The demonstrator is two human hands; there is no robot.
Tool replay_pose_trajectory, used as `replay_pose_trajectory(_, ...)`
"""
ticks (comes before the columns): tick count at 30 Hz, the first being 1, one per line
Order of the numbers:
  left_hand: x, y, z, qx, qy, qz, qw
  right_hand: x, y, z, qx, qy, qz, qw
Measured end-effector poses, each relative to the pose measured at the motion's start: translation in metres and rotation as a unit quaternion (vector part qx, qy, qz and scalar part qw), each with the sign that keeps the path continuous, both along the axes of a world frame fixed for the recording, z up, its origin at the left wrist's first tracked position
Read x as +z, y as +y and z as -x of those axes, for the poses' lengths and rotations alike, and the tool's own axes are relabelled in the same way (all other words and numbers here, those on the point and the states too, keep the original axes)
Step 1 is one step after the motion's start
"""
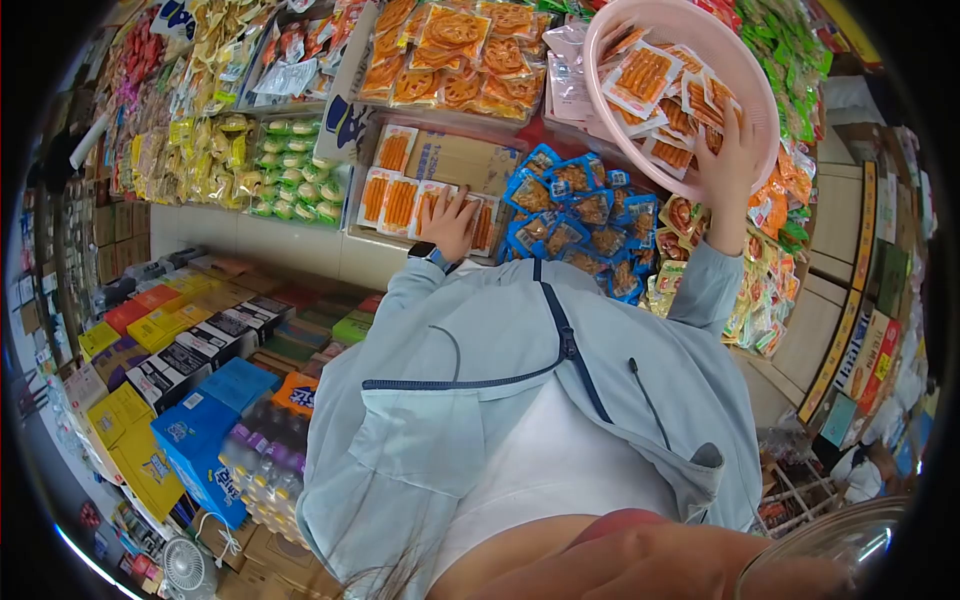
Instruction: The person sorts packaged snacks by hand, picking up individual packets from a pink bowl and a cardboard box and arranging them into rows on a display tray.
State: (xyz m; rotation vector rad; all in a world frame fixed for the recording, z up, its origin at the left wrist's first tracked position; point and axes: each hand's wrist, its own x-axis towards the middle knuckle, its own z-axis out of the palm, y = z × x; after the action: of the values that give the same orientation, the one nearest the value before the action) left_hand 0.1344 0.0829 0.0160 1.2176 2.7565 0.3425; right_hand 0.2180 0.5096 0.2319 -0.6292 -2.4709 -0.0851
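My left hand, wearing a smartwatch, lies with its fingers spread over a row of flat clear-and-white packets of orange snack sticks. These sit in a display compartment with bare cardboard showing behind them. A pink plastic basin at the upper right holds a pile of similar packets. Inside its near right side, my right hand has its fingers and thumb curled around a snack packet, which they partly hide.
Blue snack bags fill the compartment between my hands. Orange lotus-root-like packs lie behind, with green-and-white packs to the left. Stacked drink cartons stand at the lower left, a shelf at the right.
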Motion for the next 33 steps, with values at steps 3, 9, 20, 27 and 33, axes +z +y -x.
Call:
replay_pose_trajectory(3, 0.003, -0.003, -0.003, 0.019, -0.008, -0.006, 1.0, -0.021, 0.018, -0.006, -0.037, -0.027, 0.12, 0.992)
replay_pose_trajectory(9, 0.007, -0.002, -0.004, 0.03, -0.032, 0.0, 0.999, -0.017, 0.023, -0.014, 0.001, -0.037, 0.148, 0.988)
replay_pose_trajectory(20, 0.012, -0.001, -0.004, 0.039, -0.053, -0.004, 0.998, 0.039, -0.045, -0.013, 0.088, 0.279, 0.556, 0.778)
replay_pose_trajectory(27, 0.049, 0.03, -0.003, 0.056, -0.183, -0.145, 0.971, 0.007, -0.174, 0.002, 0.252, -0.047, 0.811, 0.525)
replay_pose_trajectory(33, 0.029, 0.02, -0.017, -0.058, -0.013, 0.127, 0.99, -0.055, -0.193, 0.0, 0.179, 0.06, 0.925, 0.331)
